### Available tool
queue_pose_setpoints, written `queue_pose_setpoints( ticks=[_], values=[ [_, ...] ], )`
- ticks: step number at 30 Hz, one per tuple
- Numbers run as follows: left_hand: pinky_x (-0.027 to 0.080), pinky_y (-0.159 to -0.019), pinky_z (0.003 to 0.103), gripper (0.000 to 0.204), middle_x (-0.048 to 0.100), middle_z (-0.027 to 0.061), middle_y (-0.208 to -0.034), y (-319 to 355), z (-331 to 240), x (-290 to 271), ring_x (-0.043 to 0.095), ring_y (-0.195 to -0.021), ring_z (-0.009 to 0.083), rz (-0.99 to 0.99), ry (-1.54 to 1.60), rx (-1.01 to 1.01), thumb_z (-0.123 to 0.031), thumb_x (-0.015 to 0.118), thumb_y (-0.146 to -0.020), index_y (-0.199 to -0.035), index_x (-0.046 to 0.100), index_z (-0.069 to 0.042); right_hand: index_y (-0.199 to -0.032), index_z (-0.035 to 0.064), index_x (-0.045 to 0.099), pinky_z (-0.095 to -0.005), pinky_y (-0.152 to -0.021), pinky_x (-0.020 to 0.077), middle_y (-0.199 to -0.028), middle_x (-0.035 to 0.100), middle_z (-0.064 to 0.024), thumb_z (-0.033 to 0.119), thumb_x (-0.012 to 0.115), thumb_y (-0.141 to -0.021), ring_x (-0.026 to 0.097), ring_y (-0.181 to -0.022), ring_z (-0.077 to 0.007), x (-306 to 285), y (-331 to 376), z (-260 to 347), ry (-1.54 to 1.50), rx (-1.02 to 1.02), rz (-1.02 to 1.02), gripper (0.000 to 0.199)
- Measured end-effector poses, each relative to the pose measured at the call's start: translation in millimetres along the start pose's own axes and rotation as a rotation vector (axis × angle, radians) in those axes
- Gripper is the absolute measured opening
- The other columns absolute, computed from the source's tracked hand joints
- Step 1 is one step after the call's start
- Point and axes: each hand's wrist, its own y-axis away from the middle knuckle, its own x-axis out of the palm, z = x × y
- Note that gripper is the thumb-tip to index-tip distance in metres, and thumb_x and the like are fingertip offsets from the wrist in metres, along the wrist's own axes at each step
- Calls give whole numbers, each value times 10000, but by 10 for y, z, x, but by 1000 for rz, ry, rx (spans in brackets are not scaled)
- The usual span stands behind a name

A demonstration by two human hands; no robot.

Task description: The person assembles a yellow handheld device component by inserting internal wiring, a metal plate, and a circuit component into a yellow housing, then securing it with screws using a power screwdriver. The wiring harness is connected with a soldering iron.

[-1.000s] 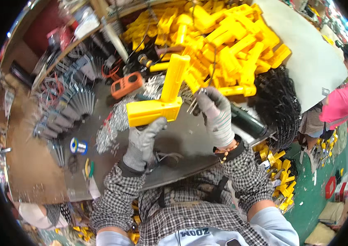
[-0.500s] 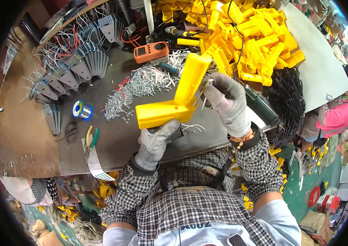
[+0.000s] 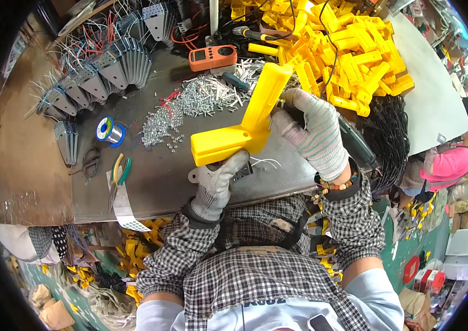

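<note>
My left hand [image 3: 216, 181], in a pale work glove, grips the lower end of an L-shaped yellow plastic housing [image 3: 228, 144] above the bench's front edge. A dark perforated metal bracket [image 3: 242, 173] with thin white wires [image 3: 267, 161] shows below the housing beside that hand. My right hand [image 3: 319, 129], gloved too, is closed at the housing's right side, near its upright arm. Its fingertips are bent in, and what they pinch is mostly hidden. Beyond the housing lies a pile of small metal screws and nuts [image 3: 190, 102].
An orange meter [image 3: 212, 57] lies behind the screws. Yellow housings [image 3: 355, 55] heap up at the back right, above black cables [image 3: 391, 129]. Metal brackets [image 3: 101, 74], a solder spool [image 3: 110, 132], scissors [image 3: 87, 162] and pliers [image 3: 117, 176] lie left. A person in pink [image 3: 449, 160] sits at right.
My right hand has come against the housing's right side; the thin metal screws seen in its fingers are now mostly out of sight. The housing is slightly further right and tilted a little.
</note>
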Motion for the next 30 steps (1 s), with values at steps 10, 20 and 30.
queue_pose_setpoints(
  ticks=[10,20,30],
  values=[
    [518,-936,302,445,608,143,-1187,-19,50,94,641,-1043,205,-231,-294,253,-1,667,-882,-1289,492,47,-948,-4,654,-232,-573,476,-730,646,-40,107,657,-889,613,-639,-86,118,140,112,-425,443,-47,125],
    [464,-643,220,287,607,-8,-858,-53,-70,238,561,-723,66,-316,-898,424,-34,765,-802,-1041,608,-22,-899,3,648,-193,-546,448,-687,645,-19,160,677,-903,572,-622,-25,420,237,274,-489,501,-165,159],
    [487,-670,225,330,636,-2,-885,-44,-55,192,592,-759,70,-238,-709,426,-35,775,-795,-1084,615,-26,-854,15,646,-291,-509,460,-664,643,-83,142,723,-836,592,-534,-152,449,150,234,-71,194,-55,150]
  ],
)
